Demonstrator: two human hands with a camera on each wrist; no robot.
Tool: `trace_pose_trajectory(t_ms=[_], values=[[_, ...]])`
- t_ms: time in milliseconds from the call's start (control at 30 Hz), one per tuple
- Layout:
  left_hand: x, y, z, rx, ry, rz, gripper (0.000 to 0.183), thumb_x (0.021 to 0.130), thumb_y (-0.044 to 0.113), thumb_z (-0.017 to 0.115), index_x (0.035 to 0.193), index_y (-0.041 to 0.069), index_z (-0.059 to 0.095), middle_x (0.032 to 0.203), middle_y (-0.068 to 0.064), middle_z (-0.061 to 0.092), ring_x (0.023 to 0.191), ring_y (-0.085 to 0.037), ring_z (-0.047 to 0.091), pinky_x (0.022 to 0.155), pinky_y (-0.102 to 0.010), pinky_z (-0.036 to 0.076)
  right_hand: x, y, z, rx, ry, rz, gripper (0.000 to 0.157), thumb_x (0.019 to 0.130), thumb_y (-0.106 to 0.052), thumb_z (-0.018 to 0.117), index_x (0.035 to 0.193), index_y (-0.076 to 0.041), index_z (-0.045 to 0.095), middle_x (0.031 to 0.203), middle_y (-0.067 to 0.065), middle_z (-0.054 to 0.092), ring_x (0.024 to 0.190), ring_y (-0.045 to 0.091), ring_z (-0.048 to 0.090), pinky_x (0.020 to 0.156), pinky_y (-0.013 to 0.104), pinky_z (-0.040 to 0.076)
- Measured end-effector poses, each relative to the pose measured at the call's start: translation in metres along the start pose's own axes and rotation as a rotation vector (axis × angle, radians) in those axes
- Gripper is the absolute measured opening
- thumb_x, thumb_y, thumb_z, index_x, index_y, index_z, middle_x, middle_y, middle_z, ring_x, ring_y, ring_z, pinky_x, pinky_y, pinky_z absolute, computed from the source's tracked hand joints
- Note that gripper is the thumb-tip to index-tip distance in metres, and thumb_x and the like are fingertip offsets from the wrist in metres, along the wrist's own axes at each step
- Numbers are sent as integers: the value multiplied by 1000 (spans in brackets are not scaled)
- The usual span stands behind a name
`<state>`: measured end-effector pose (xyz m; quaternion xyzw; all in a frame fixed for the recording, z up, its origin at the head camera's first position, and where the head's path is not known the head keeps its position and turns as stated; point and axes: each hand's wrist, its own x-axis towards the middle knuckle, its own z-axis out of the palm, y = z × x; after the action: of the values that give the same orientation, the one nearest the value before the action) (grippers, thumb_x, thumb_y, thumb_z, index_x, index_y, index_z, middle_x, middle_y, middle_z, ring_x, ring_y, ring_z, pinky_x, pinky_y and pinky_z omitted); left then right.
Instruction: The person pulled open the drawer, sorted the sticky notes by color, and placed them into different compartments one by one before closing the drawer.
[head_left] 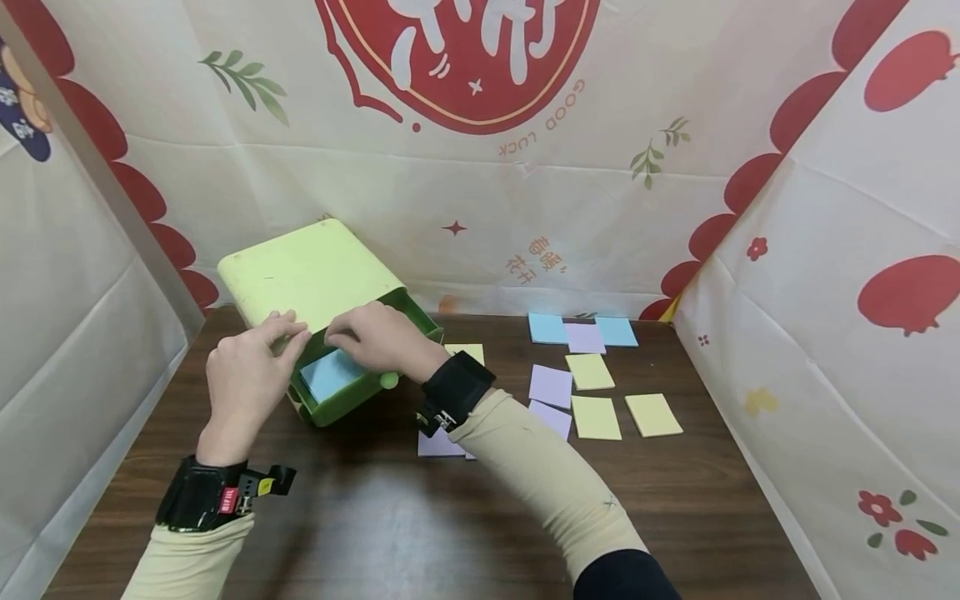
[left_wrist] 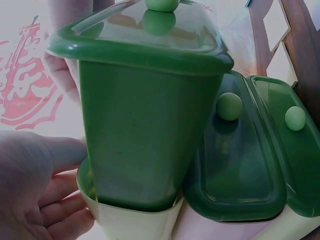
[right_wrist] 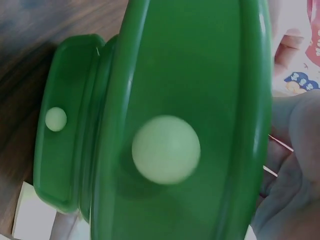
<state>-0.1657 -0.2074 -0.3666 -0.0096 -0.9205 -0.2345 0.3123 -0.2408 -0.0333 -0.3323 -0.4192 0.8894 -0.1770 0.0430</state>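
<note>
Nearest the right-wrist camera, the front of a green drawer [right_wrist: 215, 130] is presented, its round knob [right_wrist: 166, 150] towards the lens. The drawer is found drawn out of a pale green box [head_left: 309, 271], below and between both hands, presumably so that its inside can be reached. Within it, a blue pad [head_left: 328, 376] is laid just left of the right hand [head_left: 386, 337], which is bent over the drawer with fingers partly curled; whether anything is gripped cannot be told. The left hand [head_left: 251, 371] is placed at the box's near left edge, thumb and forefinger brought close together, perhaps to steady it; no hold can be confirmed. Beneath the drawer, two lower drawers [left_wrist: 240, 170] are seen closed. To the right hand's right, yellow notes [head_left: 596, 418], lilac notes [head_left: 551, 385] and blue notes [head_left: 617, 332] are spread over the brown table [head_left: 360, 517], apparently so that each is left visible.
</note>
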Motion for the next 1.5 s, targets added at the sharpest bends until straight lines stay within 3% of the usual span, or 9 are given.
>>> trace_pose_trajectory(t_ms=[267,633,900,1000,1167,1300,1367,1500], values=[[0,-2,1,-9,10,1,24,86,22,75,105,8,76,114,-17,71,60,-37,63,44,-31,22,-18,29,-15,41,77,22,25,100,-31,55,110,-19,74,104,-7,74,88,5,64,82,21,48],[-1,-1,0,-12,14,6,23,86,21,75,104,8,76,114,-17,71,40,-23,43,44,-31,19,-55,90,-13,268,235,149,25,102,-24,53,111,-13,72,111,1,72,105,16,69,92,33,53],[-1,1,-1,-10,9,7,23,86,21,75,104,8,76,114,-17,71,39,-20,39,44,-31,18,-61,101,-14,229,390,21,23,100,-21,55,112,-10,72,115,3,71,108,15,66,92,30,52],[-2,2,0,-12,5,0,23,86,21,75,105,7,76,115,-17,70,40,-21,41,44,-31,19,-64,106,-17,198,382,49,23,100,-22,55,112,-11,72,113,2,73,105,15,68,91,31,52],[-2,1,0,-16,2,-7,24,86,21,75,105,7,76,115,-17,70,46,-29,51,44,-31,20,-73,129,-14,198,349,177,24,101,-23,53,113,-14,72,116,2,72,109,17,66,94,35,51],[-3,1,1,-12,-5,-14,24,87,22,74,106,8,76,116,-16,70,43,-24,46,45,-31,21,-85,155,-5,169,328,290,26,102,-26,53,112,-14,72,114,3,72,109,19,66,96,37,51],[-3,0,1,-9,-7,-16,25,87,22,75,107,8,76,117,-16,70,41,-21,42,46,-32,21,-92,168,1,149,311,330,26,102,-27,53,109,-13,73,106,4,73,98,18,67,89,36,51],[-3,0,1,-9,-4,-13,25,87,22,75,107,7,76,117,-16,70,42,-21,43,47,-32,21,-105,186,14,115,255,415,29,102,-28,51,113,-11,73,111,5,73,101,20,67,89,39,51]])
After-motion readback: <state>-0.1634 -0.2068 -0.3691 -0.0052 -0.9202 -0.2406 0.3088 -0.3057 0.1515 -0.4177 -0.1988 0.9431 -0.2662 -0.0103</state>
